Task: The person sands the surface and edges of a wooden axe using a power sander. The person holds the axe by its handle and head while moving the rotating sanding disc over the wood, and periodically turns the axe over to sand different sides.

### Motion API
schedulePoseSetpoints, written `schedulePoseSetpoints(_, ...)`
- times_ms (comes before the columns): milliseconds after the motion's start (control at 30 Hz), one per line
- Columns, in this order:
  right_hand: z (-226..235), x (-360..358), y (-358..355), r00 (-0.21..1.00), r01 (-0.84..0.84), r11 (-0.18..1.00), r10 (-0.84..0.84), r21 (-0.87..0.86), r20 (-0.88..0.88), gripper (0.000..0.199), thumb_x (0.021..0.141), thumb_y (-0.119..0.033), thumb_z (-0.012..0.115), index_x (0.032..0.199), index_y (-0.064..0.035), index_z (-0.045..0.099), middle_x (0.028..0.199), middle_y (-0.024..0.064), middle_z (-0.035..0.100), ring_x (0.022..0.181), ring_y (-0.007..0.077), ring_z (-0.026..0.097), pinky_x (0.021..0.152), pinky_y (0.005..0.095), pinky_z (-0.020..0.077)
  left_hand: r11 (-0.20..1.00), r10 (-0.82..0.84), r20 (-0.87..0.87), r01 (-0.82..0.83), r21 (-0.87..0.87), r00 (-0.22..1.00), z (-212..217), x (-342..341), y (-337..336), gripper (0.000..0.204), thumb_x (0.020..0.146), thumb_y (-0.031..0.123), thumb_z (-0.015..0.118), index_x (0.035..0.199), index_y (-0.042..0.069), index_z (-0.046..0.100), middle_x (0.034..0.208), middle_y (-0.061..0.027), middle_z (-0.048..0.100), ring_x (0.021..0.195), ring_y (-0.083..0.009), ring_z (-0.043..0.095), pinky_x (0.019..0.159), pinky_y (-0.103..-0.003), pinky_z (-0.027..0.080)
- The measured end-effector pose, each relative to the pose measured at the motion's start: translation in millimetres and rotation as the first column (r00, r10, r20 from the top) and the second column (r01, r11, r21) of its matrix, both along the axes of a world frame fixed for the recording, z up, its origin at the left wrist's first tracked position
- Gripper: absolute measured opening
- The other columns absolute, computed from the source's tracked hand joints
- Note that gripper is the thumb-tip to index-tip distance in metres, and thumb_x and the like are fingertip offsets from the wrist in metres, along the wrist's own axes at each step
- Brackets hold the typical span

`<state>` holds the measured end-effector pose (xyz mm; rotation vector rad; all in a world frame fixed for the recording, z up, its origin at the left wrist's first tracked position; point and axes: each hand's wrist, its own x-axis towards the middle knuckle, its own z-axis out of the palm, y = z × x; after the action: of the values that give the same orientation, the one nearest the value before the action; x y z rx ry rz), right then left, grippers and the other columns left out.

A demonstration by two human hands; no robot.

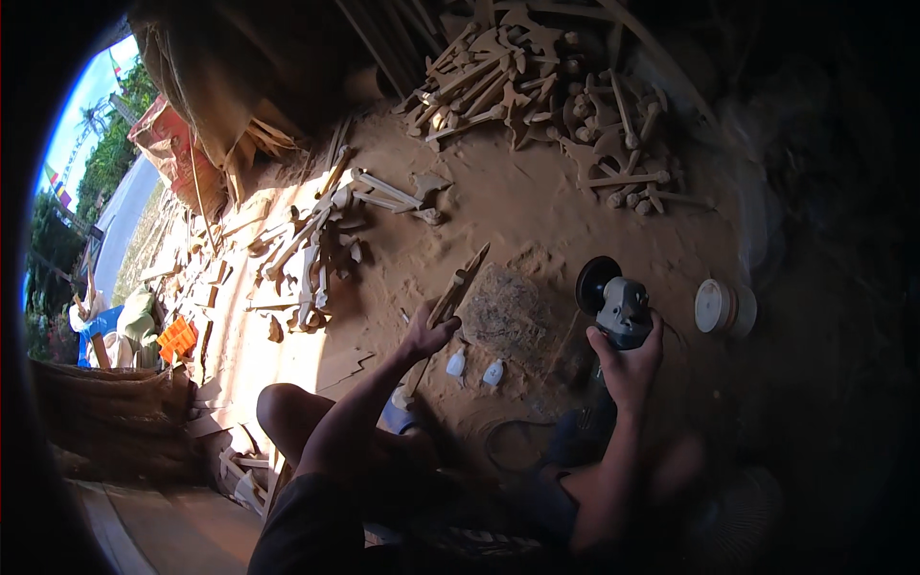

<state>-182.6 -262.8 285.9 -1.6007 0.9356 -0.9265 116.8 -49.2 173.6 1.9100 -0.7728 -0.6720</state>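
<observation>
My left hand (428, 337) is closed around a long, narrow wooden piece (460, 283), its tip pointing up and away to the right. In my right hand (632, 372) is an angle grinder (623, 311), gripped around its body. A dark round disc (598, 282) on the grinder faces up and left, apart from the wooden piece. Between the two hands, a rough, dusty block (508, 307) sits on the ground. Just in front of my legs lie two small whitish pieces (456, 363), whose kind I cannot make out.
Pale wooden pieces (484, 86) are heaped at the far side, with more scattered in sunlight (311, 240) to the left. A round pale tub (724, 308) stands right of the grinder. A dark cord (503, 441) curves near my legs. Dust covers the ground (498, 216).
</observation>
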Motion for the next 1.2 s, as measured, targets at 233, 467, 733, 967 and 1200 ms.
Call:
schedulePoseSetpoints(233,-15,29,46,0.942,-0.265,0.946,0.212,0.185,0.260,0.072,0.079,-0.012,0.090,0.136,-0.0004,0.047,0.110,0.0069,0.064,0.092,0.0131,0.066,0.084,0.0309,0.0562,0.997,-0.046,0.178,0.033,0.071,0.983,-7,-17,5,0.029,0.103,0.031,0.063,0.109,0.002,0.068,0.080,-0.0061,0.061,0.083,-0.0158,0.058,0.076,-0.040,0.050)
schedulePoseSetpoints(467,-16,42,69,0.919,-0.386,0.910,0.365,0.153,0.151,0.079,0.077,-0.020,0.091,0.137,0.0020,0.046,0.109,0.0126,0.069,0.097,0.0190,0.070,0.087,0.0373,0.0574,0.981,-0.163,0.548,0.192,0.005,0.820,-1,-9,0,0.014,0.090,0.019,0.059,0.093,0.008,0.066,0.089,-0.0180,0.068,0.081,-0.0446,0.068,0.068,-0.050,0.057)
schedulePoseSetpoints(733,-29,46,76,0.946,-0.325,0.946,0.325,0.021,-0.006,0.083,0.075,-0.026,0.091,0.139,0.0036,0.047,0.108,0.0146,0.071,0.099,0.0269,0.072,0.092,0.0428,0.0564,0.975,-0.193,0.603,0.218,0.033,0.774,23,-19,-5,0.007,0.086,0.018,0.062,0.084,0.011,0.060,0.074,-0.0157,0.063,0.069,-0.0434,0.066,0.060,-0.052,0.055)
schedulePoseSetpoints(967,-10,37,72,0.914,-0.390,0.911,0.366,0.131,0.174,0.081,0.079,-0.012,0.090,0.142,0.0020,0.040,0.105,0.0083,0.066,0.094,0.0172,0.068,0.087,0.0352,0.0571,0.968,-0.220,0.661,0.079,0.237,0.718,47,-10,3,0.011,0.083,0.022,0.068,0.087,0.014,0.061,0.067,-0.0148,0.063,0.065,-0.0420,0.066,0.056,-0.051,0.051)
schedulePoseSetpoints(1200,-4,36,78,0.896,-0.442,0.876,0.419,0.194,0.149,0.073,0.079,-0.014,0.090,0.136,0.0015,0.046,0.105,0.0064,0.066,0.089,0.0123,0.066,0.083,0.0308,0.0564,0.939,-0.329,0.776,0.099,0.329,0.538,61,-8,7,0.029,0.087,0.041,0.073,0.103,0.019,0.062,0.073,-0.0123,0.070,0.065,-0.0382,0.070,0.055,-0.048,0.051)
